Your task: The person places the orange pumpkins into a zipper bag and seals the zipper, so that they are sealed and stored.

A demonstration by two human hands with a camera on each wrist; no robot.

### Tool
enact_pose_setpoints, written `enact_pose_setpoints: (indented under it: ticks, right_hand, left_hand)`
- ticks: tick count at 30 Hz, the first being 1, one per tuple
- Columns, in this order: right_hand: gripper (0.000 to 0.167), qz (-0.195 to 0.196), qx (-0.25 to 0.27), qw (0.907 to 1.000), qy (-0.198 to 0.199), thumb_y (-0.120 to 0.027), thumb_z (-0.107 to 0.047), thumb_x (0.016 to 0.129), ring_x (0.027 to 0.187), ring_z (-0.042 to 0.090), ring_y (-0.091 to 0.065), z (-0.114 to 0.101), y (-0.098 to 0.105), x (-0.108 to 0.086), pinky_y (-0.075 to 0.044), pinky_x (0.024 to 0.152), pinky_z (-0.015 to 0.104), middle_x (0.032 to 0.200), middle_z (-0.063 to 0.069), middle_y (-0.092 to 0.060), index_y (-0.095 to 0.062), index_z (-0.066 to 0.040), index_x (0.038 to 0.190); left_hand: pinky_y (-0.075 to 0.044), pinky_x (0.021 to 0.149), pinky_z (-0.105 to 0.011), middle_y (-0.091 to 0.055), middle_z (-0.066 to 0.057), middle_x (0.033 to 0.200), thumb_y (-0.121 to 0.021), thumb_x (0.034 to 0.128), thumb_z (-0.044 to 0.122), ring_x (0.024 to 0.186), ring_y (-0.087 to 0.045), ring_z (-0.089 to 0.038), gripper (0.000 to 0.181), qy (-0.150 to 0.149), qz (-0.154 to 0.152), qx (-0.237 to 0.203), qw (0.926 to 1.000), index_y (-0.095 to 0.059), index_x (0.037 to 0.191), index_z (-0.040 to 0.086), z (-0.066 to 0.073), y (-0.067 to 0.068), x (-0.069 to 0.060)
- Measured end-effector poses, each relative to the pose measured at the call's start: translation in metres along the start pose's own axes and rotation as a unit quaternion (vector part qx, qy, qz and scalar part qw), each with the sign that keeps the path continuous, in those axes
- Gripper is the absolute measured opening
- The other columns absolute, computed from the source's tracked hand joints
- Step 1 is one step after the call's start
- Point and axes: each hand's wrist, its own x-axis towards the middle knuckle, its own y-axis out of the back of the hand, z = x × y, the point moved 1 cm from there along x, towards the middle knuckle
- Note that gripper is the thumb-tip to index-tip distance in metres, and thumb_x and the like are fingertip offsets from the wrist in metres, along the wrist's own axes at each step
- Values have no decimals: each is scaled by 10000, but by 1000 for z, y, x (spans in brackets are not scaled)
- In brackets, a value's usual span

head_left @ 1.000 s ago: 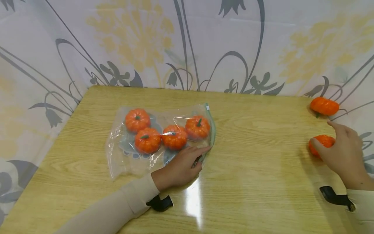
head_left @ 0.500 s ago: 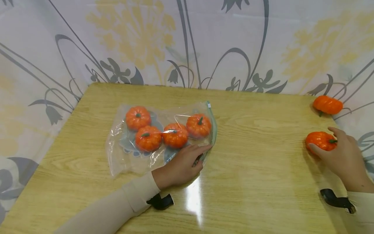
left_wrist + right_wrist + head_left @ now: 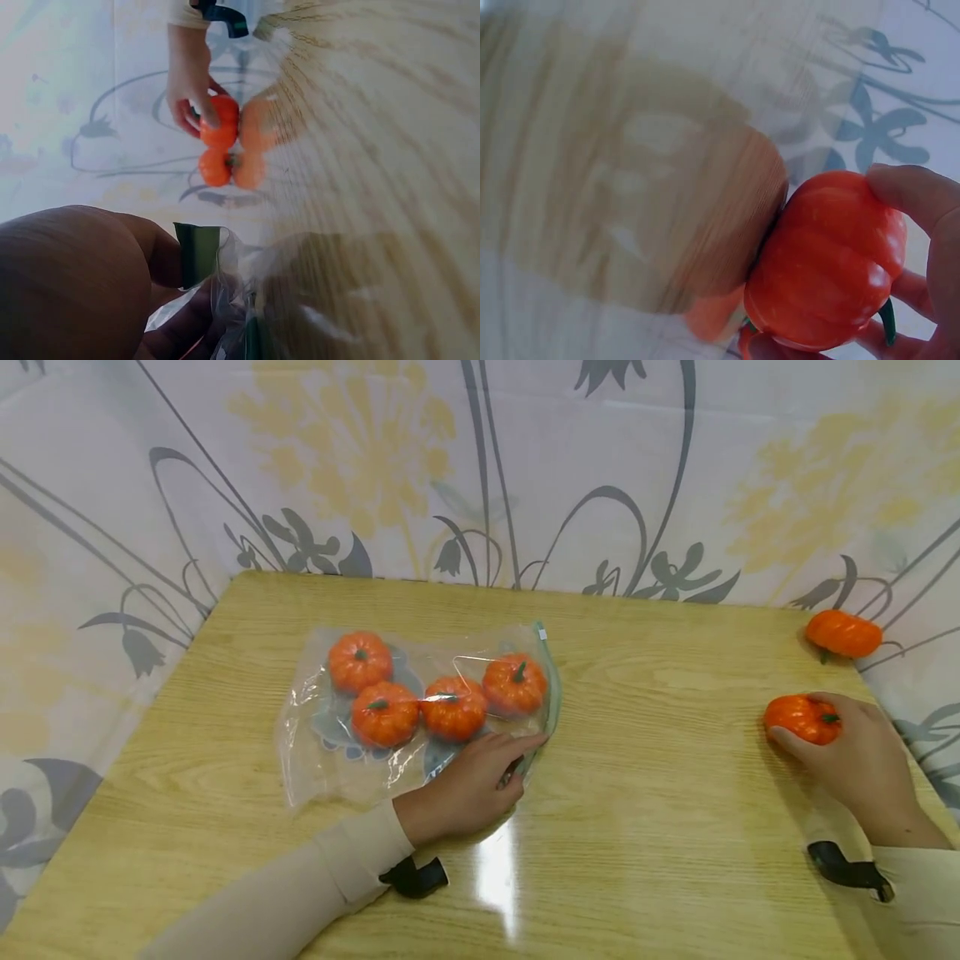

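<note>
Orange pumpkin held, plastic bag, far pumpkin

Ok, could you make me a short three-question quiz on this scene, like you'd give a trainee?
1. How many pumpkins lie in the bag?
2. True or false: the right grip holds a pumpkin that is outside the bag.
3. Fill in the colour: the left grip holds the bag at its ____ edge.

Key: 1. Four. 2. True. 3. Green.
</note>
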Motion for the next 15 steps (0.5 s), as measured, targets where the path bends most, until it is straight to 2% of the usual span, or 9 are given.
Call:
enact_pose_setpoints:
  ticks: [4, 7, 15]
  right_hand:
    - [706, -61, 152, 9998, 146, -696, -399, 925, 1154, 609, -390, -15, -1, 2, -336, 896, 718, 1333, 456, -390, -454, 97, 1364]
    - [702, -83, 268, 9991, 307, -697, -394, 927, 1167, 606, -393, -33, 0, 3, -339, 898, 727, 1370, 430, -388, -455, 71, 1393]
    - [625, -74, 528, 9937, 984, -747, -317, 902, 1112, 538, -477, -79, -9, -2, -420, 847, 712, 1392, 323, -425, -493, -7, 1382]
  left_hand:
    - [-447, 981, -315, -618, 19, 1231, -529, 950, 106, 1164, -530, -135, 578, -79, 43, -16, 10000, -439, 1518, 169, 1, 1, 1]
    - [-432, 870, -272, -574, 47, 1039, -542, 939, 91, 1013, -505, -120, 587, -139, 130, 42, 9998, -447, 1512, 173, 1, 2, 1]
    - [-437, 768, -216, -577, 33, 930, -594, 883, 51, 859, -507, -99, 587, -363, 361, -85, 9987, -503, 1460, 110, 2, 2, 1]
